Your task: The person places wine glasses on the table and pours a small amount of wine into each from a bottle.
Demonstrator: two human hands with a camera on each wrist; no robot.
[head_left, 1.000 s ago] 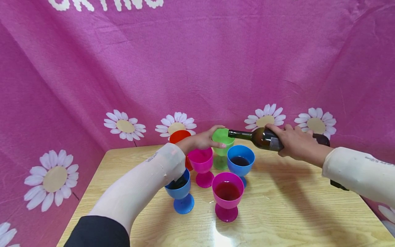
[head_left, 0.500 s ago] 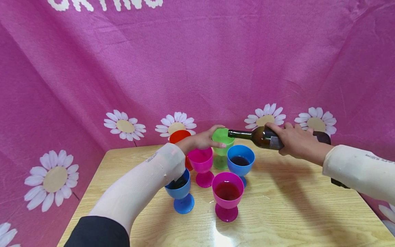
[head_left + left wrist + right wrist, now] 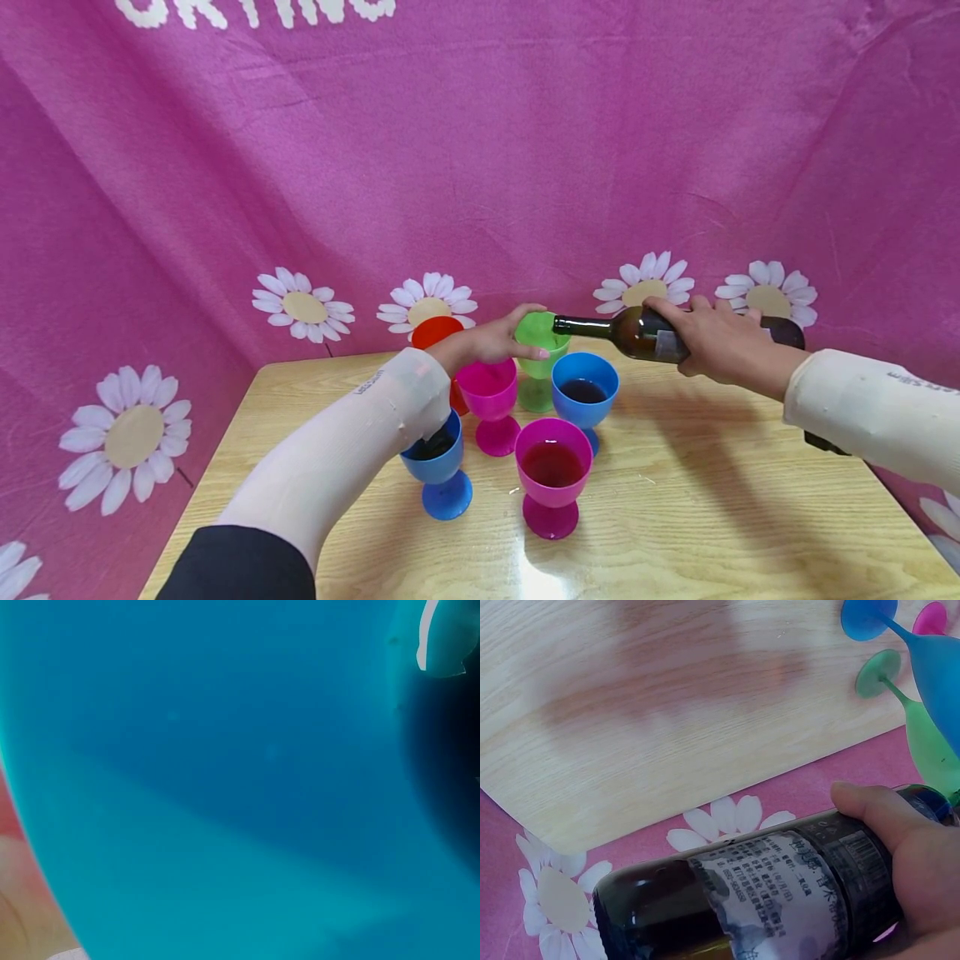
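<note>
In the head view my right hand [image 3: 731, 346] grips a dark glass wine bottle [image 3: 645, 335] round its body. The bottle lies nearly level, its mouth at the right rim of a green goblet [image 3: 538, 367]. My left hand [image 3: 498, 337] holds that goblet's bowl from the left, thumb on the near side. The right wrist view shows the bottle's torn paper label [image 3: 772, 892] and base. A blue bowl wall [image 3: 187, 787] with dark liquid fills the left wrist view, so that hand's grip is hidden there. I cannot tell how full the green goblet is.
Close by stand a blue goblet [image 3: 585, 387] with dark liquid, a pink goblet [image 3: 551, 467] with red liquid, another pink goblet [image 3: 487, 392], a red goblet [image 3: 435, 331] partly behind the left wrist, and a blue goblet [image 3: 442, 467] under the left forearm. The wooden table [image 3: 675, 517] meets a pink flowered cloth [image 3: 480, 167].
My right hand and the bottle's base have risen very slightly, while the mouth stays at the green goblet's rim. A small dark patch of liquid shows inside it now. The left hand keeps still.
</note>
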